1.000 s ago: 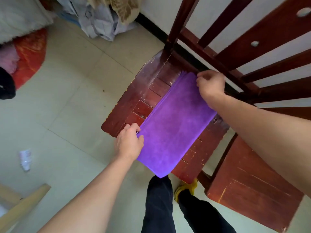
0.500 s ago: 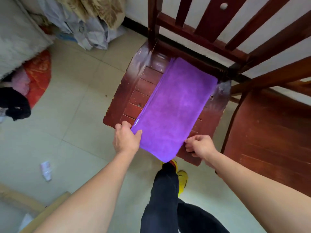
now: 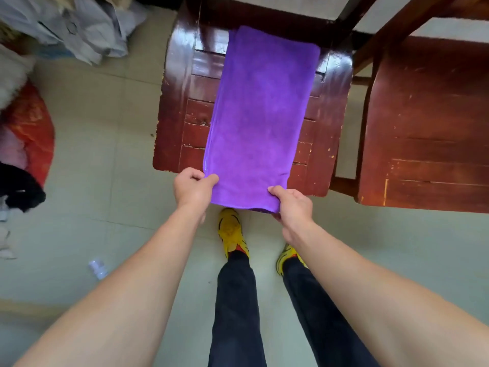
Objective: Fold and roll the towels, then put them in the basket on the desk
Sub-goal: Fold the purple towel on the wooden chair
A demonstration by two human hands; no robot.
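On the red wooden chair seat (image 3: 182,107), purple towel (image 3: 259,115) lies folded lengthwise, near end overhanging the front edge. Left hand (image 3: 193,190) pinches its near-left corner; right hand (image 3: 292,206) grips near-right corner. Yellow shoes (image 3: 231,229) below.

Your right hand (image 3: 292,207) is hiding its fingers under the purple towel (image 3: 259,109); the top edge is cropping the chair (image 3: 180,102).

A worn red-brown chair seat (image 3: 180,102) bears a folded purple towel (image 3: 259,115) lengthwise; its near end overhangs the front edge.
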